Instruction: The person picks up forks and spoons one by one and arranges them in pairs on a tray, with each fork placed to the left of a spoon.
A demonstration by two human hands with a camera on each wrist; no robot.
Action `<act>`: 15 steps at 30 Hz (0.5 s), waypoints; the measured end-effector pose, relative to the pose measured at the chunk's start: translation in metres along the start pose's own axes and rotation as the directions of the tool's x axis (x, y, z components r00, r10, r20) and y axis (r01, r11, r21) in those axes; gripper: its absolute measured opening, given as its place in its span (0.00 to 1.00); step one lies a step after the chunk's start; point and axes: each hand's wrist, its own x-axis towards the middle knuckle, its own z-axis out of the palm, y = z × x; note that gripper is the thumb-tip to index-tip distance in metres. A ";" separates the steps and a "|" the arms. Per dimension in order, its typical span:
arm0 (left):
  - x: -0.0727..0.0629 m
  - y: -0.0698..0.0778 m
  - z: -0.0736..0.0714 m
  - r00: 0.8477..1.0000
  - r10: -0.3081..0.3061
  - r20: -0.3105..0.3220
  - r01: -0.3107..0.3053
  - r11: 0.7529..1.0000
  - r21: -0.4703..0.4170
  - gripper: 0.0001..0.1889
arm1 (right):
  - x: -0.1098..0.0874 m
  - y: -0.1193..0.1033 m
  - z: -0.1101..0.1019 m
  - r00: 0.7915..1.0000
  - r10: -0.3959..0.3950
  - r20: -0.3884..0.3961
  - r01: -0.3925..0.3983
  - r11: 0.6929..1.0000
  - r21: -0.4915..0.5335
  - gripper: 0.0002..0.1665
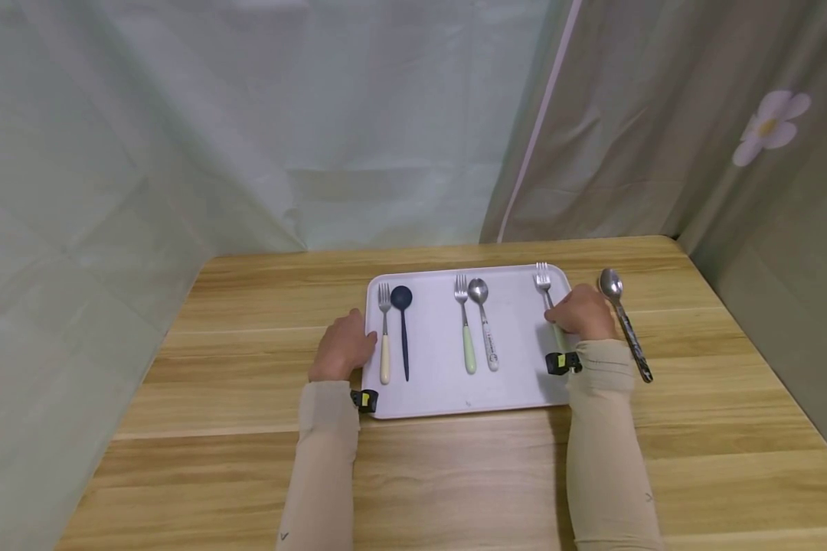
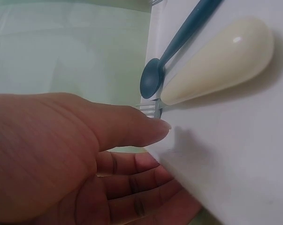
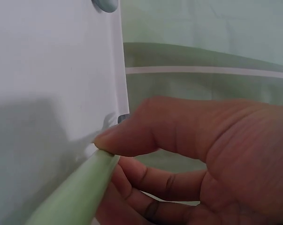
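Note:
My right hand pinches a fork with a light green handle between thumb and fingers, near where handle meets metal. Its tines point away, over the right part of a white tray. At the tray's left edge, my left hand holds the rim, thumb above and fingers along the outside. Just inside that rim lie a fork with a cream handle and a dark blue spoon. A second green-handled fork and a spoon with a patterned white handle lie mid-tray.
On the wooden table, right of the tray, lies a spoon with a dark patterned handle. Curtains hang behind the table and at its sides.

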 end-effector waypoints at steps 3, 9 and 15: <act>0.000 0.000 0.000 1.000 -0.005 0.004 0.005 1.000 -0.005 0.22 | 0.000 -0.001 0.001 1.000 -0.010 0.004 0.010 1.000 0.006 0.21; -0.001 0.000 0.000 1.000 -0.008 0.009 0.008 1.000 -0.014 0.21 | 0.002 -0.006 0.004 0.999 -0.009 0.036 0.010 1.000 -0.012 0.22; -0.001 0.001 0.000 1.000 -0.009 0.007 0.009 1.000 -0.009 0.21 | 0.002 -0.011 0.007 0.999 -0.012 0.045 0.013 0.999 -0.029 0.21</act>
